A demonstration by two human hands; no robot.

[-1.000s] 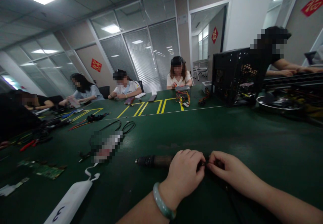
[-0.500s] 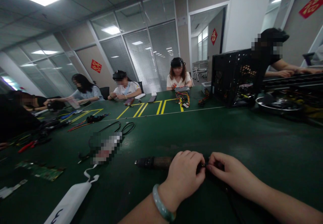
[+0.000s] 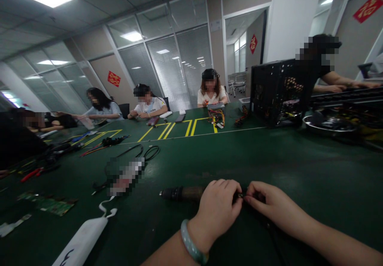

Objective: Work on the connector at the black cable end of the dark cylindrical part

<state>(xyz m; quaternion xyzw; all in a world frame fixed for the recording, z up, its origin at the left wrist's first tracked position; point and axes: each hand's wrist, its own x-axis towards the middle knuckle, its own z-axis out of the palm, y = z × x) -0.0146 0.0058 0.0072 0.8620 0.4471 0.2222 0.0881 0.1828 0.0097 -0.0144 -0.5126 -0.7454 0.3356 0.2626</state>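
Note:
A dark cylindrical tool with a metal tip, which looks like an electric screwdriver [image 3: 182, 193], lies low over the green table, its tip to the left. My left hand [image 3: 220, 202], with a pale green bangle at the wrist, is closed round its rear part. Close to that end, my right hand [image 3: 266, 200] is pinched, fingertips almost touching my left ones. A small shiny bit shows between the two hands. A dark cable [image 3: 273, 234] runs from below my right hand toward the near edge. What exactly the right fingers grip is hidden.
To the left lie a white power strip [image 3: 82, 242], a blurred-out device with a black cable [image 3: 151, 152], a green circuit board [image 3: 48, 203] and red-handled pliers [image 3: 31, 175]. A black computer case [image 3: 265, 94] and metal bowl [image 3: 329, 129] stand right. Several people sit around the table.
My hands have barely moved; the fingertips of both stay together at the tool's rear end. At far left, a co-worker's head and arm have shifted.

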